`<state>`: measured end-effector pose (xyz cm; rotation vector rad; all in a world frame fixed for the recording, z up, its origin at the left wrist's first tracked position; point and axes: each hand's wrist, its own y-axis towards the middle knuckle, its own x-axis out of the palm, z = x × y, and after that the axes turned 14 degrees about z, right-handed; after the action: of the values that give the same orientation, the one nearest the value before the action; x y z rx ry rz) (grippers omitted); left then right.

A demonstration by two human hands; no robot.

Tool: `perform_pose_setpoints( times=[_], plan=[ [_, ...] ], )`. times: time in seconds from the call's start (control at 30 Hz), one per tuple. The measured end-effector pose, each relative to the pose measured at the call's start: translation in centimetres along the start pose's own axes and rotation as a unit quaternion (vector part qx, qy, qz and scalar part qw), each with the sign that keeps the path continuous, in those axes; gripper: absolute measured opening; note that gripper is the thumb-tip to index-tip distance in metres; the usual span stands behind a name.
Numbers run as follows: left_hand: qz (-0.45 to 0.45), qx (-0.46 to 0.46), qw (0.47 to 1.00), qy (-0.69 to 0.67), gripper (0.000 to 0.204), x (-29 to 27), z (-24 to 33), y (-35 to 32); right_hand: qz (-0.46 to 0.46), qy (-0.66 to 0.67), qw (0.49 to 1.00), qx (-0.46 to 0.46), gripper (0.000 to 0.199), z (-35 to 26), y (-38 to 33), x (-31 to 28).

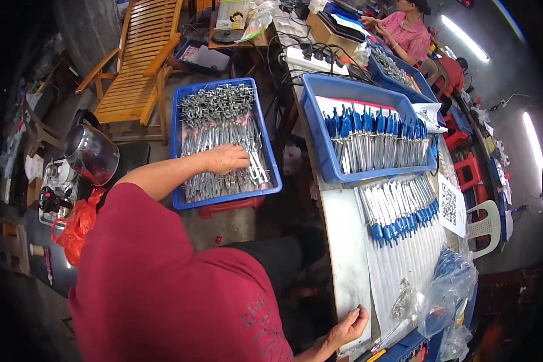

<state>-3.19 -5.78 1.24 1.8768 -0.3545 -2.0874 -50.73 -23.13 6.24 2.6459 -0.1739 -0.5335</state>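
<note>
Saw left hand (228,158) reaching into blue crate (241,197), fingers down among metal rods (217,142); could not tell grip from mere touch. Found rods filling crate, tangled in a heap at its far end, laid roughly lengthwise nearer. Noted red stool (229,210) under crate. Spotted right hand (351,326) well right of crate, on its near side, at white surface (347,259), fingers curled toward thumb; could not tell any small item held. Recorded blue tray (374,175) right of crate, packed with blue-and-silver pieces (374,130); more laid in a row (398,202) also right of crate. Logged wooden slatted chair (136,66) beyond crate, kettle (93,154) to its left.
</note>
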Motion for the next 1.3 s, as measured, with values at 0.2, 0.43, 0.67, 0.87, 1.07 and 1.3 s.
perform_pose_setpoints(
  times=[0.2,0.43,0.67,0.87,1.07,1.3],
  plan=[
    [-0.059,-0.001,0.998,-0.010,0.023,-0.5,-0.5,0.4,-0.012,0.005,1.000,0.024,0.017,-0.3,0.4,0.1],
    [-0.036,-0.042,0.998,-0.041,0.026,-0.6,-0.6,0.4,-0.018,-0.007,0.998,0.058,0.017,-0.6,0.3,0.2],
    [0.114,-0.178,0.971,-0.115,0.028,-2.0,1.1,1.3,-0.004,-0.036,0.999,-0.021,0.020,-2.8,0.4,0.4],
    [0.204,-0.283,0.889,-0.298,0.025,-3.3,4.6,4.1,-0.002,-0.078,0.994,-0.073,0.023,-3.3,0.4,0.4],
    [0.145,-0.302,0.749,-0.571,0.025,-4.3,9.8,7.5,0.002,-0.047,0.998,-0.045,0.020,-1.5,0.3,-0.2],
    [0.020,-0.322,0.665,-0.674,0.032,-4.7,16.3,9.8,-0.023,-0.051,0.998,-0.043,0.019,0.3,0.4,-0.5]
  ],
)
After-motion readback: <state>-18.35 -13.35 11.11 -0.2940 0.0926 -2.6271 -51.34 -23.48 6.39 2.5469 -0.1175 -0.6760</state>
